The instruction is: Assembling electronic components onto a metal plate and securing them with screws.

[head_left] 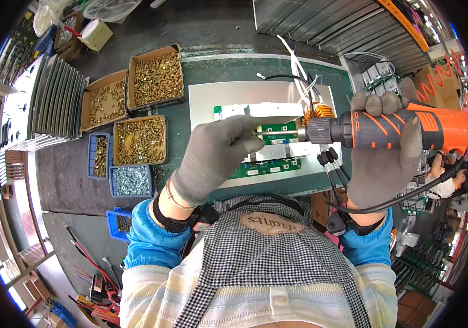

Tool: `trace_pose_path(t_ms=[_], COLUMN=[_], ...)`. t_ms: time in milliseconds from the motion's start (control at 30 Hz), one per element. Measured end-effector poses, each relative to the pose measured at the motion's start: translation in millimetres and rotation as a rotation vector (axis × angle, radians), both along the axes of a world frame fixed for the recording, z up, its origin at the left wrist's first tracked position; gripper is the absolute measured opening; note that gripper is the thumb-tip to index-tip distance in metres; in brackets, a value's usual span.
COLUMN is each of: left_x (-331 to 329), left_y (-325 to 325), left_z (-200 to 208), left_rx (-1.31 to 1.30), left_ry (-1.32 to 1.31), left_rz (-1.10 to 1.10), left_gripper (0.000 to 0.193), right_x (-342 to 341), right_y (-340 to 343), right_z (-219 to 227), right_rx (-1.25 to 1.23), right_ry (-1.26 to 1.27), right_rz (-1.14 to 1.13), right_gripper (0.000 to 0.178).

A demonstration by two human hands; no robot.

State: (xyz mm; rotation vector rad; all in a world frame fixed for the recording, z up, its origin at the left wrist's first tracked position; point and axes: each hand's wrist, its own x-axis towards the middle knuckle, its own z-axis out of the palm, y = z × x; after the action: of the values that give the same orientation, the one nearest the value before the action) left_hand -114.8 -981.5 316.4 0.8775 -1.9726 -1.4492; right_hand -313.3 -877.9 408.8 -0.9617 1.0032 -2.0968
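My right hand point(381, 169), in a grey glove, is wrapped round an orange and black electric screwdriver point(379, 130), which lies level and points left. Its long bit point(280, 133) reaches to the fingertips of my left hand point(214, 156), also gloved. Thumb and forefinger there are pinched at the bit's tip; whatever they hold is hidden. Below the bit, green circuit boards point(266, 168) with white metal bars rest on a pale metal plate point(204, 101). An orange wire coil point(321, 111) and white cables point(294, 57) sit by the boards' right end.
Left of the plate stand cardboard boxes of brass-coloured screws point(156, 76) and a blue bin of silvery fasteners point(131, 180). A stack of metal panels point(53, 104) rises farther left. The screwdriver's black cord point(403, 198) crosses my right wrist. Another person point(444, 183) is at far right.
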Motion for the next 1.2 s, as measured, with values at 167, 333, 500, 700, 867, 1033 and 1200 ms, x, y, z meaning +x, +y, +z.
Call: trace_pose_path(t_ms=[167, 333, 500, 700, 867, 1033, 1200], left_x=[20, 47, 59, 56, 47, 56, 71], left_y=[-16, -41, -43, -42, -38, -28, -15], left_z=[-12, -55, -100, -109, -104, -99, -92], left_rx=[0.269, 0.834, 1.066, 1.126, 1.072, 0.997, 0.800], left_ry=[0.109, 0.768, 1.016, 1.034, 0.889, 0.780, 0.539], left_rz=[0.120, 0.423, 0.353, 0.383, 0.468, 0.487, 0.409], left_gripper=[0.052, 0.038, 0.024, 0.021, 0.025, 0.025, 0.028], right_x=[-3, -3, -9, -9, -9, -10, -6], right_y=[-6, -7, -10, -18, -28, -33, -27], right_z=[-16, -42, -62, -68, -69, -68, -57], right_rx=[0.019, 0.152, 0.288, 0.248, 0.328, 0.338, 0.320], right_ry=[0.094, 0.172, 0.248, 0.326, 0.487, 0.552, 0.377], right_rz=[0.009, 0.037, 0.074, 0.116, 0.199, 0.174, 0.143], right_gripper=[0.056, 0.029, 0.034, 0.030, 0.028, 0.057, 0.024])
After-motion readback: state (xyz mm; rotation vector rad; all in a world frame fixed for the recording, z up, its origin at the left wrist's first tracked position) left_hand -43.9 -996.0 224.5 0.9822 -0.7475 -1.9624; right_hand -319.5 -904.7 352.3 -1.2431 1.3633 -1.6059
